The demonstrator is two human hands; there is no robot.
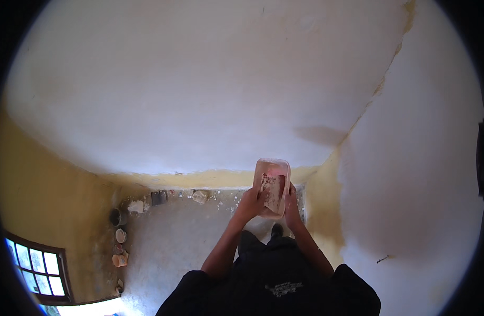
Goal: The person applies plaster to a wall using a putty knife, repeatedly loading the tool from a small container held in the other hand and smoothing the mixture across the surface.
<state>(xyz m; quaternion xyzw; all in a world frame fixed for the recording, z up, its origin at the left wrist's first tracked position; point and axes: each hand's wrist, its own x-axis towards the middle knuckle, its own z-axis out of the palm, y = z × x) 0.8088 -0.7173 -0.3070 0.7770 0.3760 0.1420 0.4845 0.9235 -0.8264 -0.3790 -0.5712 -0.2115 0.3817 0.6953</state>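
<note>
In front of my body I hold a shallow pinkish plastic tub [261,167], tilted so that its inside shows. Within it lies a flat, pale rectangular piece [273,190] smeared with reddish-brown; whether it is a scraper blade I cannot tell. My left hand [250,204] is closed at the tub's left side, its fingertips over the rim near the flat piece. Around the right wall my right hand [292,206] is wrapped, its fingers partly hidden behind the tub. Ahead stands a broad wall [200,95] with a whitish coat and a bare yellow strip along its foot.
Another whitish-coated wall [410,174] rises close on my right. Along the left wall stand a dark bucket [115,217] and several containers, including an orange-and-white one [120,259]. Pale lumps [200,196] and white crumbs lie on the grey floor [168,237]. A barred window [39,267] is at lower left.
</note>
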